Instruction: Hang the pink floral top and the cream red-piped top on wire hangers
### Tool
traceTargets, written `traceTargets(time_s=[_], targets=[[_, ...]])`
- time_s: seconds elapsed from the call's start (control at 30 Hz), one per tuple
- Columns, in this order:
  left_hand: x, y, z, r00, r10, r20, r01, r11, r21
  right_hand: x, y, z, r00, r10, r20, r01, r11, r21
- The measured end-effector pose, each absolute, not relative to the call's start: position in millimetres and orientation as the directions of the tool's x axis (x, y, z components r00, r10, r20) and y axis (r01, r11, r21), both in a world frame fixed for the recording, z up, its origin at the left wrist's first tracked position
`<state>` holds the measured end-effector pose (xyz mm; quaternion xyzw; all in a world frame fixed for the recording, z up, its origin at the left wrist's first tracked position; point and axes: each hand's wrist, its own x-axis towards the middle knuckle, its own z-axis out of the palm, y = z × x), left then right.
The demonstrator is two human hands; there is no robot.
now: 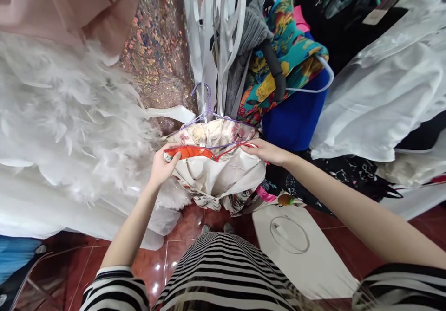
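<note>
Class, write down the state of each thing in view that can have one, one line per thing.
Held garment, edge spread sideways
Left grip, closed on that edge
Right grip, closed on that edge
Purple hanger, partly covered by fabric
White feathered garment, fluffy
Teal floral garment, bunched
Cable, looped
Floor tiles, shiny

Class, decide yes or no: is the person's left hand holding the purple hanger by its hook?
No: the left hand grips the white-lined garment by its orange edge, below and apart from the hook.
</note>
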<state>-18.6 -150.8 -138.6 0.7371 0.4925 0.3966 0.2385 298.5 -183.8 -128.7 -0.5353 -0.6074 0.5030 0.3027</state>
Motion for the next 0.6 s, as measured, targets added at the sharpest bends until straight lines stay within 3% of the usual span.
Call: traceTargets(time_s=[0.23, 0.37, 0.6], targets=[[-20, -154, -140, 0.253, 0.936, 0.244, 0.731, -0.350, 0.585, 304, -186, -151, -0.033, 0.965, -0.259, 0.087, -0.256, -0.963], [-13, -154, -140, 0.233, 0.938, 0.255, 0.819, -0.331, 0.469, 309, -179, -158, 0.077, 0.951, -0.299, 0.024, -0.302, -0.953], [-9, -148, -140, 0.196, 0.934, 0.299, 0.866, -0.308, 0.394, 311, -177, -141, -0.059, 0.890, -0.453, -0.077, -0.456, -0.887]])
